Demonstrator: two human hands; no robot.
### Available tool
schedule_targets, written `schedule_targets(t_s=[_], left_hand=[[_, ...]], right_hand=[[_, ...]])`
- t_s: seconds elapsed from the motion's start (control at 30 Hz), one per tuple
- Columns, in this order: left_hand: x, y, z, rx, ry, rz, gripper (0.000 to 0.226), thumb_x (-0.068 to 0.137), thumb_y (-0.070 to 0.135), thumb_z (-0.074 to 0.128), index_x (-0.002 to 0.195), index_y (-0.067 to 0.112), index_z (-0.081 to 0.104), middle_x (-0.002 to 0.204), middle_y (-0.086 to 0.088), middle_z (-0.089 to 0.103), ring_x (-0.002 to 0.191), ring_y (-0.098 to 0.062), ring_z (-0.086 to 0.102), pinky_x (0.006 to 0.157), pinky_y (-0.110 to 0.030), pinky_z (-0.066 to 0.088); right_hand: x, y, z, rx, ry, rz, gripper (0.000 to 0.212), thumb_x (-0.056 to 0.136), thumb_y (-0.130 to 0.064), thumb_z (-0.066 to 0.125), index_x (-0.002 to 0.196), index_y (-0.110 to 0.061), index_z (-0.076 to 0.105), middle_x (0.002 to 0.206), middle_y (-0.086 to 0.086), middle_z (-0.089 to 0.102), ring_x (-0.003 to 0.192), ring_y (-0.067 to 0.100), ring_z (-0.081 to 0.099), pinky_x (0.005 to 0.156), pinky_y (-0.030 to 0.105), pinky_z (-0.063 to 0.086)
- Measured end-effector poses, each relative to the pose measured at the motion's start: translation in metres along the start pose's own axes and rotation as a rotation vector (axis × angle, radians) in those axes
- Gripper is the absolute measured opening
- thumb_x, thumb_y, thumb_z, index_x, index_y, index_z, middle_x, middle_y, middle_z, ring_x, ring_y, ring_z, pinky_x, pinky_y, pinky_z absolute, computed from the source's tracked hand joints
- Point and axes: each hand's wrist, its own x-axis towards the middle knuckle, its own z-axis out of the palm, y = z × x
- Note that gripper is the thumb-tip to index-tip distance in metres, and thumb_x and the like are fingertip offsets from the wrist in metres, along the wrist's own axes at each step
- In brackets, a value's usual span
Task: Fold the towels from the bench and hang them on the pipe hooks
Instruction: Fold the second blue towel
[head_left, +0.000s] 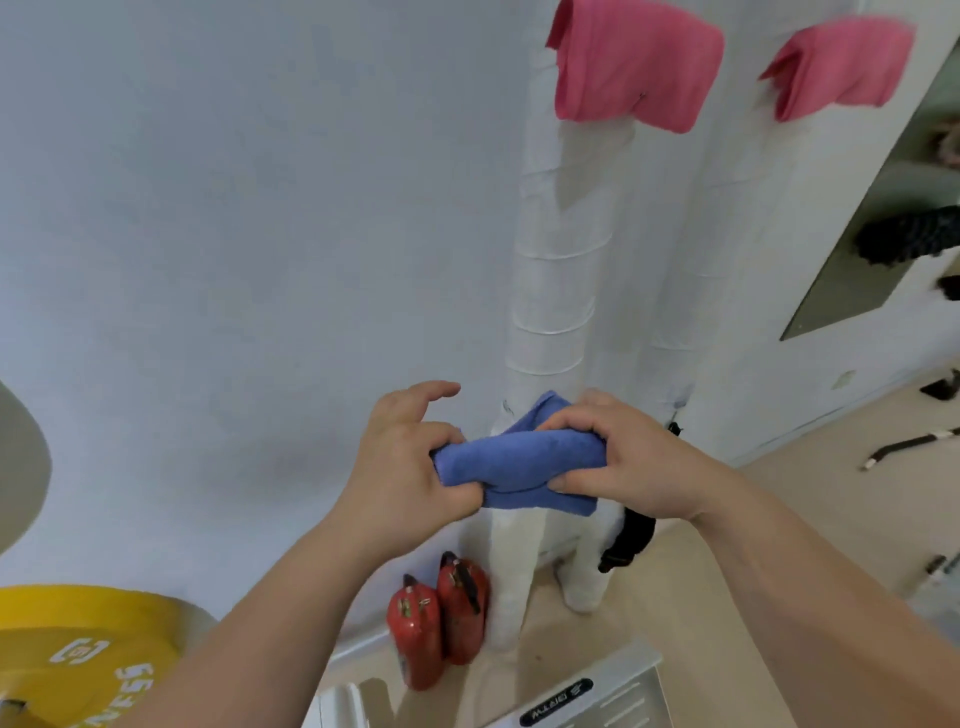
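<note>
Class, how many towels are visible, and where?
3: pink towel top centre; second pink towel top right; blue towel gripped between left hand and right hand. More may be hidden.

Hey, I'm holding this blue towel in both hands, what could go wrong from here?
The blue towel is a loose bundle, pinched at its ends by the left hand and right hand; letting go with one could undo the fold. Dropped, it would likely land on the floor near the red extinguishers.
</note>
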Motion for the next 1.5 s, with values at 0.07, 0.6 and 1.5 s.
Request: schedule_targets(t_s=[0.07, 0.6, 1.5], left_hand=[[0.011, -0.004, -0.017, -0.186, -0.070, -0.093, 0.008, 0.064, 0.021, 0.075, 0.072, 0.022, 0.074, 0.133, 0.021, 0.057, 0.125, 0.009, 0.050, 0.094, -0.011, 0.041], [0.063, 0.002, -0.066, -0.667, 0.094, 0.000, 0.048, 0.094, -0.012, 0.055, 0.081, 0.030, 0.075, 0.127, 0.012, 0.062, 0.119, -0.003, 0.061, 0.090, -0.013, 0.046], [0.216, 0.235, -0.022, -0.368, 0.606, 0.153, 0.033, 0.086, -0.004, 0.071, 0.075, 0.026, 0.075, 0.095, 0.015, 0.067, 0.088, -0.002, 0.067, 0.070, -0.015, 0.053]], right_hand=[[0.011, -0.006, -0.003, -0.005, 0.004, 0.011, 0.028, 0.082, -0.023, 0.081, 0.102, -0.038, 0.069, 0.131, -0.010, 0.041, 0.125, -0.005, 0.043, 0.097, 0.016, 0.039], [0.049, -0.053, 0.004, 0.388, 0.340, -0.126, 0.043, 0.091, -0.013, 0.071, 0.121, -0.041, 0.057, 0.118, -0.014, 0.063, 0.109, 0.011, 0.064, 0.097, 0.031, 0.051], [0.078, -0.018, -0.301, 0.326, 0.247, -0.760, 0.024, 0.079, -0.009, 0.072, 0.095, -0.025, 0.064, 0.106, -0.002, 0.066, 0.100, 0.021, 0.065, 0.086, 0.040, 0.056]])
